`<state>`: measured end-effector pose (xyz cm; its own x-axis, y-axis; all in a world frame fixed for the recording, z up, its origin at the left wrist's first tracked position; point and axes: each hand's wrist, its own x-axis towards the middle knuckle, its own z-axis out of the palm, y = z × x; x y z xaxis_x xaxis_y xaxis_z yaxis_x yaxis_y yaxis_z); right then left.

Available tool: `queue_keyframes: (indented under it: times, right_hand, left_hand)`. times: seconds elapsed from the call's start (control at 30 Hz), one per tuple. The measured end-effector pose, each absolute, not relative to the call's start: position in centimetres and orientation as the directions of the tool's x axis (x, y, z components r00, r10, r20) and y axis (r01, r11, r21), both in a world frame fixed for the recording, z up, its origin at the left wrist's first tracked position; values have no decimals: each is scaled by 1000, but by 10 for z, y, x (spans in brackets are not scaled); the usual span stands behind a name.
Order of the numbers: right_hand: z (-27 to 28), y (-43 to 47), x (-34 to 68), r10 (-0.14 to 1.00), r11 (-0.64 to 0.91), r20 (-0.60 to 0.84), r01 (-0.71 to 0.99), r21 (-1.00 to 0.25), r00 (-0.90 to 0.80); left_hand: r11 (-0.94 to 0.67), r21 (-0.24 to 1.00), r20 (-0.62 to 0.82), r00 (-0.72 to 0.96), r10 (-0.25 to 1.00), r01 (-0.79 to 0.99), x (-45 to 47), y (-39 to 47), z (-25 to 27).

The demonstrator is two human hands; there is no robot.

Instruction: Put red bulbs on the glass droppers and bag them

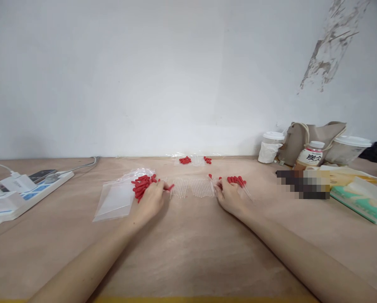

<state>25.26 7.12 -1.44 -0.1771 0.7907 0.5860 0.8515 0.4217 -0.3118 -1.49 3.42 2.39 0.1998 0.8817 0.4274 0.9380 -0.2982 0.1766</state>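
Note:
My left hand (154, 195) is closed, with a small red rubber cap (171, 187) at its fingertips. Just behind and left of it lies a heap of red caps (139, 186), on clear flat plastic bags (114, 200). Thin clear tubes (179, 188) lie side by side in two groups between my hands. At the right end of the rows, my right hand (230, 195) pinches what looks like a clear tube (214, 185); its fingers partly hide it. Beyond that hand are several capped tubes (237, 181), red ends together, and a loose red cap (210, 176).
Bags with more red caps (185, 160) lie by the wall. A power strip (33, 195) with chargers and a phone (41, 175) is at left. At right stand a lidded cup (270, 147), a bottle (311, 155), a grey bag (291, 143) and a green tissue pack (354, 202).

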Motion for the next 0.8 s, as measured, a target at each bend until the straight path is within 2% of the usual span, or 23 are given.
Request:
queue_keyframes:
  times: [0.1, 0.2, 0.4, 0.5, 0.63, 0.8]
  right_hand:
    - [-13, 64, 249, 752, 586, 568, 733, -346, -334]
    - [-13, 57, 246, 704, 669, 571, 664, -334, -422]
    - [-19, 46, 234, 666, 704, 551, 668, -241, -503]
    - [-19, 40, 229, 655, 714, 553, 661, -231, -515]
    - [-16, 35, 227, 639, 730, 571, 642, -237, -516]
    - [-17, 37, 228, 636, 725, 599, 643, -248, -486]
  left_hand:
    - [-534, 310, 421, 390, 819, 787, 1, 24, 11]
    - [-637, 349, 430, 486, 761, 687, 11, 16, 2]
    - [-621, 384, 436, 459, 774, 683, 17, 21, -5]
    - [-604, 405, 465, 414, 782, 687, 21, 25, -7]
    - [-555, 506, 451, 346, 823, 660, 23, 24, -7]
    - [-539, 563, 418, 346, 840, 627, 24, 22, -6]
